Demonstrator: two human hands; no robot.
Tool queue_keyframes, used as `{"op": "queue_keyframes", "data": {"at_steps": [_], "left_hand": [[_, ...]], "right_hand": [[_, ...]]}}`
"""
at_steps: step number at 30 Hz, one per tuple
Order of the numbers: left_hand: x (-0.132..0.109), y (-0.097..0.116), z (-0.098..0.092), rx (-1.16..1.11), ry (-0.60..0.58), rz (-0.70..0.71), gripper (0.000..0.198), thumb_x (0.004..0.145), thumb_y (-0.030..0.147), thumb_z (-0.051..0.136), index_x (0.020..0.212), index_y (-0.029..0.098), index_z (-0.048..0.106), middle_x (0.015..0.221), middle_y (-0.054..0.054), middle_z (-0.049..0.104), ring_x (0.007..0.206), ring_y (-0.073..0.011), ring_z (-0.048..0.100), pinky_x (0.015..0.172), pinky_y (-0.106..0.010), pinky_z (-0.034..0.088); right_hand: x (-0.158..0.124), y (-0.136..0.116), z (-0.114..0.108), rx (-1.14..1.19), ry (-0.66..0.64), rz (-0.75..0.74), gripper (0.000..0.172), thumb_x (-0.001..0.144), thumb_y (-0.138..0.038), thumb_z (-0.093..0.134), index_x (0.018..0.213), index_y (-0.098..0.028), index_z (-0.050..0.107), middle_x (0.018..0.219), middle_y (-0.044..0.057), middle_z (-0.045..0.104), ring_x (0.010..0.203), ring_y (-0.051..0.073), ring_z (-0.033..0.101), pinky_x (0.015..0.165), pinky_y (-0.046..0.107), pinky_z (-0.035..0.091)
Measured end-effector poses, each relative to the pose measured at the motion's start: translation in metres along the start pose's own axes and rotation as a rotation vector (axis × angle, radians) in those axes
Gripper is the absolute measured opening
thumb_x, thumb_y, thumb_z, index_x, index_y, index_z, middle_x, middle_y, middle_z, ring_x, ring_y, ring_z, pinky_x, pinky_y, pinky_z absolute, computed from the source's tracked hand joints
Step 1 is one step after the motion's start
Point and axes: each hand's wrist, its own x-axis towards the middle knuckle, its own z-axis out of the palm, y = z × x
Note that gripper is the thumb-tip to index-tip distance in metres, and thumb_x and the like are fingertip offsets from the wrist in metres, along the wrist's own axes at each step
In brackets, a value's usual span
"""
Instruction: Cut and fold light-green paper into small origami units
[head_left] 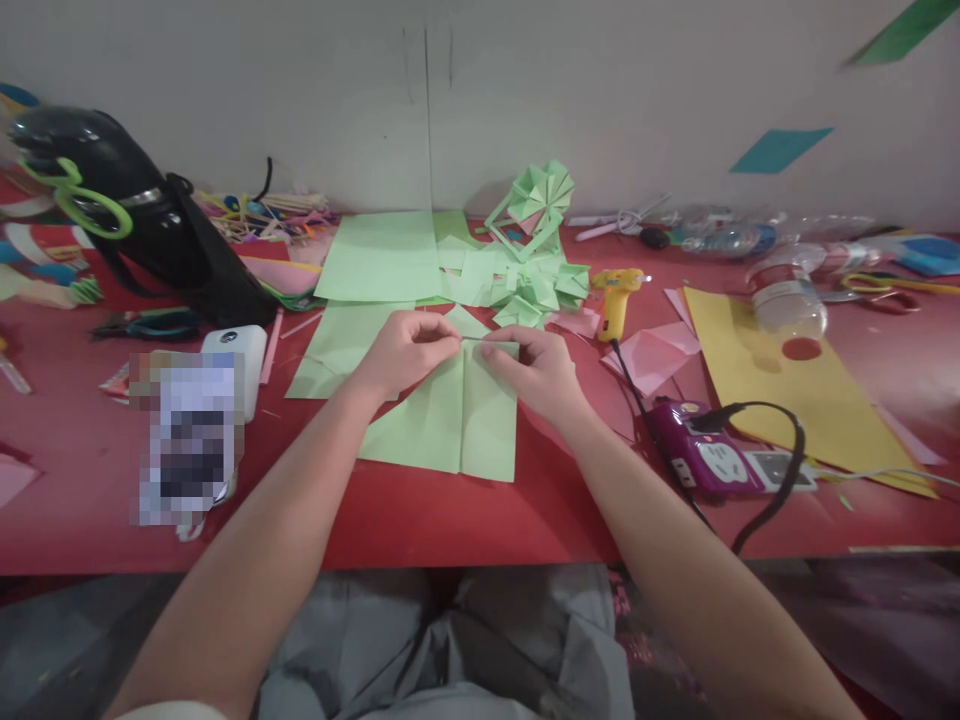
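A light green sheet of paper [487, 435] with an upright crease stands partly folded on the red table in front of me. My left hand [411, 345] is closed in a pinch at its upper edge, left of the crease. To the right of it, my right hand [534, 365] pinches the same edge with thumb and forefinger. Between the fingertips runs a thin dark line, too small to make out. Beyond my hands lie more flat green sheets [379, 255] and a cluster of folded green paper pieces [536, 290].
A yellow glue gun [619, 300] and purple power strip [705, 450] with cords stand to the right, near yellow paper [817, 400] and a plastic bottle [787, 300]. On the left are a blurred-out phone [191, 430], a white device [244, 350] and a black object [135, 210].
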Motion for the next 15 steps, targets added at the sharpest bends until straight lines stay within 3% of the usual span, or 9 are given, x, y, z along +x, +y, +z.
{"op": "queue_keyframes", "data": {"at_steps": [6,11,15], "left_hand": [[0.0016,-0.0015,0.0014,0.037,-0.001,0.019,0.014,0.077,0.03,0.062,0.069,0.019,0.068,0.061,0.0,0.057,0.054,-0.0117,0.046,0.052,-0.027,0.037],[0.0039,-0.0021,0.0027,-0.049,0.103,0.028,0.018,0.08,0.035,0.065,0.078,0.018,0.068,0.075,-0.002,0.067,0.066,-0.0138,0.057,0.061,-0.027,0.045],[0.0056,-0.0039,0.0064,-0.169,0.15,0.078,0.026,0.082,0.042,0.067,0.087,0.017,0.069,0.086,-0.005,0.072,0.076,-0.0162,0.063,0.068,-0.028,0.049]], "right_hand": [[0.0003,-0.0003,-0.0007,0.053,-0.021,0.025,0.019,0.08,-0.038,0.069,0.082,-0.02,0.073,0.061,-0.002,0.053,0.051,0.009,0.036,0.048,0.027,0.031],[0.0023,0.0,0.0014,0.418,-0.123,0.051,0.048,0.09,-0.062,0.051,0.09,-0.02,0.074,0.085,0.006,0.066,0.073,0.014,0.059,0.066,0.029,0.05],[0.0026,0.0017,0.0059,0.454,-0.099,0.081,0.036,0.085,-0.055,0.065,0.097,-0.022,0.071,0.094,0.005,0.068,0.08,0.014,0.062,0.073,0.029,0.053]]}}
